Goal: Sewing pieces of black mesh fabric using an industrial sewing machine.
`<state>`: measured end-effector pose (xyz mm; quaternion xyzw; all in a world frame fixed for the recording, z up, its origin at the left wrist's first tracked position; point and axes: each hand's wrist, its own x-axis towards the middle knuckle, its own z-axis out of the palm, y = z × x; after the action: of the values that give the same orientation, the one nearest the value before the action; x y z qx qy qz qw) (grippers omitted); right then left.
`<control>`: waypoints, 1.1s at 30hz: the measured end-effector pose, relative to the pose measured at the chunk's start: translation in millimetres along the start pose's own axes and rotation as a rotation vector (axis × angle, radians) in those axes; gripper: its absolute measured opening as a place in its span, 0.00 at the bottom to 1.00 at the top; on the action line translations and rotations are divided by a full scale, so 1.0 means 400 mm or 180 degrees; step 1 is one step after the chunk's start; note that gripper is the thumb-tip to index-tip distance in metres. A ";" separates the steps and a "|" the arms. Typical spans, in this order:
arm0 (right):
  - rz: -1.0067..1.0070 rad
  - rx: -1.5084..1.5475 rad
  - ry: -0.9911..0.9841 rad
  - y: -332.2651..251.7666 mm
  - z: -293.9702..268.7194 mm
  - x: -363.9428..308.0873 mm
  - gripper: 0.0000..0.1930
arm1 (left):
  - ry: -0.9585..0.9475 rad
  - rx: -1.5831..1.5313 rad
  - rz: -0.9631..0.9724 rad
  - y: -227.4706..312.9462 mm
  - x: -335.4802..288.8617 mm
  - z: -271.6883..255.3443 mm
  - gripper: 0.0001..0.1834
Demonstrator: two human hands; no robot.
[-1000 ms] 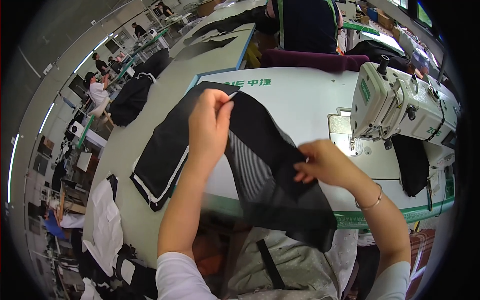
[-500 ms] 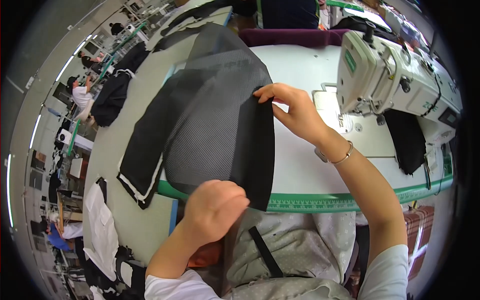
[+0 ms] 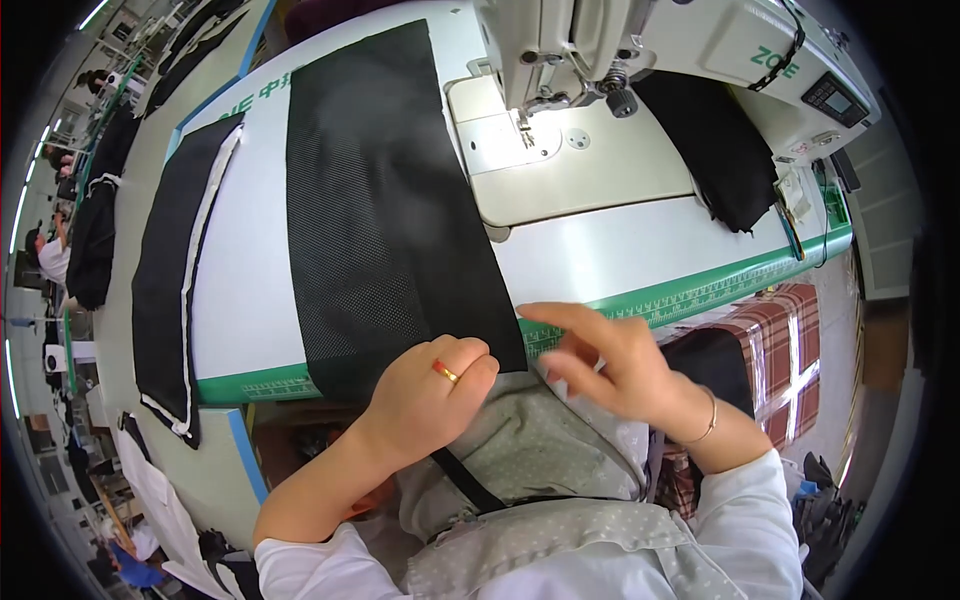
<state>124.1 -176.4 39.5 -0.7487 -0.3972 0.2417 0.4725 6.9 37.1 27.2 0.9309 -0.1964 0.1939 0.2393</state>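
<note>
A long black mesh fabric panel [image 3: 375,200] lies flat on the white sewing table, its near end reaching over the green front edge. My left hand [image 3: 430,395], with a gold-coloured ring, is closed on that near end, fingertips hidden underneath the curled knuckles. Beside the panel's near right corner is my right hand [image 3: 610,365], thumb and index finger apart. Its index fingertip comes right up to the fabric's side edge; whether it touches cannot be told. Nothing shows in its grasp.
The sewing machine [image 3: 560,60] stands at the far right, its needle plate [image 3: 510,145] beside the panel. A dark cloth [image 3: 715,150] lies under its arm. On the left rests a black strip with white edging [image 3: 180,260]. A ruler-marked green edge [image 3: 690,290] runs along the front.
The panel has gone from partly lifted to flat on the table. My right hand has let go of its side edge and come back toward me. The view has shifted toward the machine.
</note>
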 end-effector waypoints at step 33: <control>-0.1102 -0.0602 -0.0260 0.102 -0.107 0.292 0.07 | -0.0238 0.0387 -0.1207 -0.180 0.197 -0.008 0.15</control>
<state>236.9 -111.9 22.8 -0.6999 -0.5597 0.1487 0.4180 105.8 75.5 39.2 0.9705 -0.0143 0.1222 0.2074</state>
